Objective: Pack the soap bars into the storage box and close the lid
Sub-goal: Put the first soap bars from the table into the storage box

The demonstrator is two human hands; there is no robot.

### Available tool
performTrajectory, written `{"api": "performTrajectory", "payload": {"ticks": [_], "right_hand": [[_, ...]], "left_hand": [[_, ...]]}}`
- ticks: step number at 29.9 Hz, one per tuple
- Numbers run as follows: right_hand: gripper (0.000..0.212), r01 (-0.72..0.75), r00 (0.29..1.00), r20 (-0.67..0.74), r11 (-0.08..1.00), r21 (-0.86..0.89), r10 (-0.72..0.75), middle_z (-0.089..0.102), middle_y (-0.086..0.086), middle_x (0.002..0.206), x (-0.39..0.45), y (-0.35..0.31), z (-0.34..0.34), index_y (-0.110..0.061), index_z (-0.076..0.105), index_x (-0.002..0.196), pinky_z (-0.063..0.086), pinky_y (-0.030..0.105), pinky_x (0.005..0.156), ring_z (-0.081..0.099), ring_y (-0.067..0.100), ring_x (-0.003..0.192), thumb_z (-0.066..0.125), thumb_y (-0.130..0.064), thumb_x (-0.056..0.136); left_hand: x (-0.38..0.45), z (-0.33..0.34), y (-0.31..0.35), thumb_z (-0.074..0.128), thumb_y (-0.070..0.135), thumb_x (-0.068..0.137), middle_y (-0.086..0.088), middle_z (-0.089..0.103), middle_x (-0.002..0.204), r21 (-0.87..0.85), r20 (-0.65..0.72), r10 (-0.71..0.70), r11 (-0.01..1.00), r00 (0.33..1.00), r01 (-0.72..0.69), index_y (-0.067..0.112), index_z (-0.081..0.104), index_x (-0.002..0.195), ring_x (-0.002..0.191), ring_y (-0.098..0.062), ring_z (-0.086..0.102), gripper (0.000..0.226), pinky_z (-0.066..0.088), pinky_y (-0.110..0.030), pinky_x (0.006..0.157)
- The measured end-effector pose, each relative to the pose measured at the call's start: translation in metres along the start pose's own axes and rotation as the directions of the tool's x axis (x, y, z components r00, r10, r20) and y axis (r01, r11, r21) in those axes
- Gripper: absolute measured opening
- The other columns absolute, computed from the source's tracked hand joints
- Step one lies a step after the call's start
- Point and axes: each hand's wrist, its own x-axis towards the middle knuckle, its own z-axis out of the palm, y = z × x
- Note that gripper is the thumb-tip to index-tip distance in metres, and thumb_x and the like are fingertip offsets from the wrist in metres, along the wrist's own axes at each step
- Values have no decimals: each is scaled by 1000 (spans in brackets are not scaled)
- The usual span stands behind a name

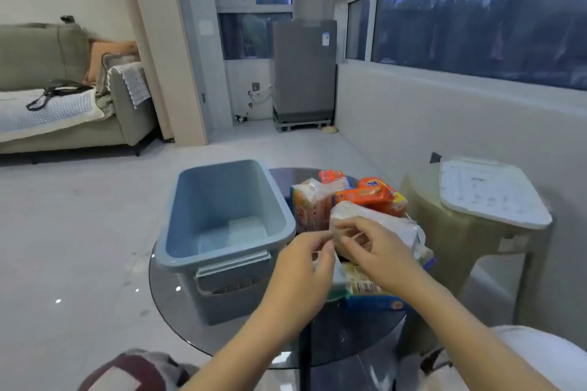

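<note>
A blue-grey storage box [190,225] stands open on the round glass table [178,311], with one pale flat packet [244,230] on its bottom. Right of the box lies a heap of wrapped soap bars [365,197], orange and clear packs. My left hand [305,260] and my right hand [374,251] meet over the near side of the heap, fingers pinching the clear wrapper of a white soap pack [390,222]. The box's white lid [489,194] rests apart on a stool at the right.
The beige plastic stool [460,241] carrying the lid stands close to the table's right side. A grey sofa [63,105] is far left and a covered appliance [303,73] stands by the window. My knees show at the bottom edge.
</note>
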Motion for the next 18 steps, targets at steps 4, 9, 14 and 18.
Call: {"api": "performTrajectory", "payload": {"ticks": [4, 9, 14, 18], "right_hand": [[23, -90, 994, 65, 994, 58, 86, 58, -28, 96, 3, 22, 13, -37, 58, 110, 42, -1, 66, 54, -16, 89, 53, -26, 90], [36, -150, 985, 91, 988, 31, 146, 59, -21, 98, 1, 36, 31, -28, 55, 124, 43, 1, 63, 54, -12, 86, 56, -27, 89], [42, -191, 978, 103, 979, 70, 184, 58, -26, 93, -5, 36, 34, -31, 52, 126, 43, -1, 64, 56, -12, 87, 61, -27, 85], [40, -232, 967, 125, 969, 89, 220, 61, -25, 91, -8, 34, 34, -30, 54, 125, 45, 2, 63, 59, -12, 84, 61, -30, 86]], "left_hand": [[-4, 20, -31, 42, 23, 96, 33, 46, 115, 38, 30, -112, 993, 993, 111, 31, 50, 123, 105, 26, 39, 29, 32, -7, 93], [-10, 35, -56, 37, 23, 98, 6, 6, 159, 83, 58, -261, 963, 964, 255, 17, 16, 150, 144, -3, 5, 56, 5, -7, 105], [-17, 36, -56, 39, 27, 97, 11, 26, 154, -18, 92, -331, 942, 939, 334, 29, 8, 150, 131, -3, 36, 61, 31, -11, 96], [-15, 36, -55, 42, 23, 96, 12, 26, 154, -37, 76, -336, 940, 939, 339, 26, 1, 151, 131, -3, 37, 68, 30, -9, 94]]}}
